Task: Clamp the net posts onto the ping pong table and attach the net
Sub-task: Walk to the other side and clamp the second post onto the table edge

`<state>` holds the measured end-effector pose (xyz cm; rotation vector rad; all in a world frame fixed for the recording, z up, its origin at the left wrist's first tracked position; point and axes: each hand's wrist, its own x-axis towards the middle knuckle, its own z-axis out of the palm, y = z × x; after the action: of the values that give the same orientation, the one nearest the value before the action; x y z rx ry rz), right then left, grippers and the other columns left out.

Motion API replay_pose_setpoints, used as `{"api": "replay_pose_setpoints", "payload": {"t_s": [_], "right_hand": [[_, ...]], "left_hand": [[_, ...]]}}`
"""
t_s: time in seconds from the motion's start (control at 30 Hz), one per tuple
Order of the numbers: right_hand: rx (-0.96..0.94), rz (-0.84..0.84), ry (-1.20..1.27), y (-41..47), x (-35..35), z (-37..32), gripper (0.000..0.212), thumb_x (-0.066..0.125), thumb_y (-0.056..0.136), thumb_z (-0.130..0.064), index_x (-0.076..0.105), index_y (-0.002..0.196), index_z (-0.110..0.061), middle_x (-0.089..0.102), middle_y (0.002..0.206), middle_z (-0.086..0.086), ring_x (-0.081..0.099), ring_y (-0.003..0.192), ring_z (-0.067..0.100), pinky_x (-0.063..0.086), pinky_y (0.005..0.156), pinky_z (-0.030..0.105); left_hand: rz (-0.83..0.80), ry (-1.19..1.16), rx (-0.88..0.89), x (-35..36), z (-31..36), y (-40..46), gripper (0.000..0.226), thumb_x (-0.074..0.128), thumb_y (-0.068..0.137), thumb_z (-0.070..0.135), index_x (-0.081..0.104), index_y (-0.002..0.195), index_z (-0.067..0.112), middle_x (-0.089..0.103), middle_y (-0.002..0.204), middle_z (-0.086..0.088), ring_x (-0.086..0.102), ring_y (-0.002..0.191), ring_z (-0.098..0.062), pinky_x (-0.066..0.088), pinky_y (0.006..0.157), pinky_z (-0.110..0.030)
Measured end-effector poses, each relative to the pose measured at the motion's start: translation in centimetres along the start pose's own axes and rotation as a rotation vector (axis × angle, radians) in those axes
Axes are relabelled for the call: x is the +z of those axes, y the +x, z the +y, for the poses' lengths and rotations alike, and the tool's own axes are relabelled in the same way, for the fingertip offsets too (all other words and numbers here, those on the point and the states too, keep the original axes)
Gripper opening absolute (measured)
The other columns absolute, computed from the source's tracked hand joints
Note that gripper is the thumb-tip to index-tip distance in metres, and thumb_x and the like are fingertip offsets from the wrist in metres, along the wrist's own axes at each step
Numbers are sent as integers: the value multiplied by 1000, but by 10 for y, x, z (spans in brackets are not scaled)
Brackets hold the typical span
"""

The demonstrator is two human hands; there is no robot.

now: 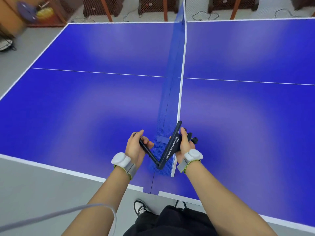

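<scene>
A person is standing at the near edge of a blue ping pong table [85, 103], both hands working a dark net post [171, 147] just above the table's centre seam. The left hand [136, 147] is gripping the post's thinner arm, fingers wrapped around it, while the right hand [185, 145] is clasping the wider, printed bar near its clamp screw [195, 139]. The two bars are meeting in a V at the table edge, roughly at 6 o'clock from the net. The blue net [173, 82] is running away toward 12 o'clock, its white top band [183, 65] stretching to the far side; the near end of the mesh is sitting bunched behind the post, and whether it is already fastened to it is hard to make out. White sensors are riding on grey wrist straps [129, 167] on both forearms. A grey cable [68, 212] is looping across at 8 o'clock. Below, a black-and-white shoe [140, 206] is showing on the grey floor beside dark trousers [170, 222]. Brown stools [100, 5] and black cords [204, 14] are lining the far wall, blurred at 11 o'clock.
</scene>
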<state>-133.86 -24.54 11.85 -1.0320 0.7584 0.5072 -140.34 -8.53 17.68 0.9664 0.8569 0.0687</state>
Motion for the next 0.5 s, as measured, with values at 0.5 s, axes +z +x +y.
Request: {"api": "replay_pose_setpoints", "payload": {"t_s": [0.5], "right_hand": [[-73, 111, 309, -17, 24, -33, 55, 83, 78, -42, 71, 106, 4, 77, 91, 20, 75, 75, 34, 62, 63, 36]], "left_hand": [[-186, -446, 3, 9, 15, -17, 55, 38, 101, 41, 33, 49, 23, 17, 46, 6, 22, 39, -14, 38, 57, -30]]}}
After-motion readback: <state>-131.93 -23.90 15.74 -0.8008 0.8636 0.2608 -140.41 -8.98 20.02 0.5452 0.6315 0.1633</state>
